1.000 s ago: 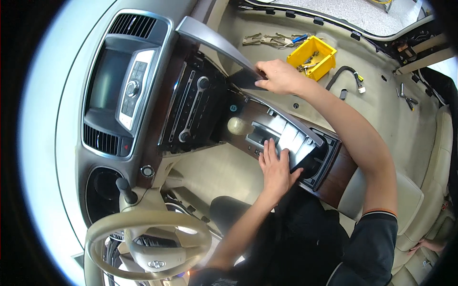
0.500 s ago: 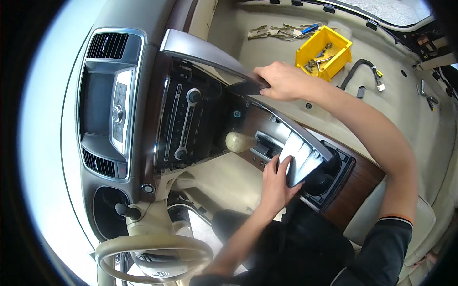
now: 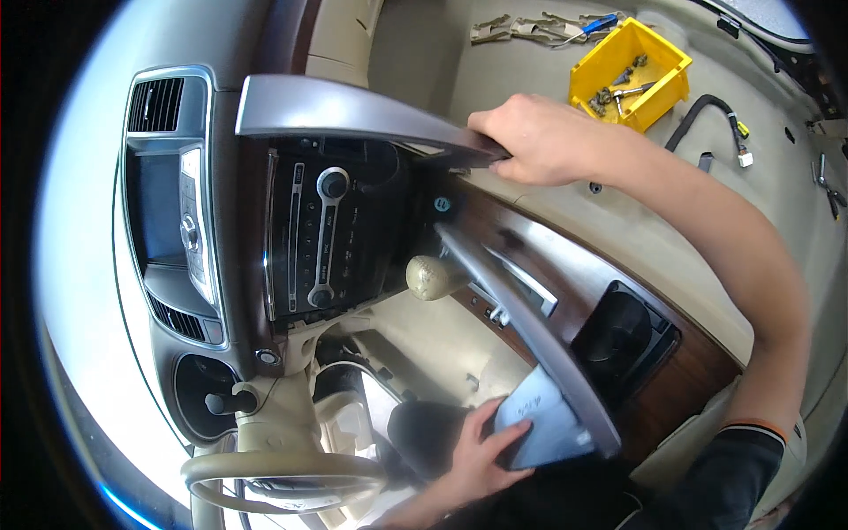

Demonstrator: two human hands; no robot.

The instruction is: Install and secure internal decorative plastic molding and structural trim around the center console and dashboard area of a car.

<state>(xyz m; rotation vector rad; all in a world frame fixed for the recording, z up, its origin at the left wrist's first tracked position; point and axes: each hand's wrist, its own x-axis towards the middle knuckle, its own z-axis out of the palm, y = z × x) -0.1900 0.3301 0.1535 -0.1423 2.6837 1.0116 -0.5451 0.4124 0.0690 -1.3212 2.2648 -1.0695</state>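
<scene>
My right hand point(image 3: 543, 141) is closed round the near end of a long, curved silver trim strip point(image 3: 344, 110). The strip stands out over the dashboard's control panel point(image 3: 322, 230). Low in the picture, my left hand point(image 3: 486, 450) grips a second silver trim panel point(image 3: 543, 340). Its thumb and fingers press on that panel's pale, bluish inner face point(image 3: 539, 415), where small clips show. This panel tilts over the wood-toned centre console point(image 3: 649, 402), beside the beige gear lever knob point(image 3: 430, 277).
A cup holder point(image 3: 618, 331) sits open in the console. On the beige floor stands a yellow bin point(image 3: 649, 57) with small fasteners and a tool. Near it lie a blue-handled screwdriver point(image 3: 590, 28), a black cable point(image 3: 707, 102) and pliers point(image 3: 829, 185). The steering wheel point(image 3: 283, 468) is at lower left.
My left hand has drawn the second panel down and toward me, turning it and baring more of the console and cup holder. The curved strip in my right hand has swung to the left.
</scene>
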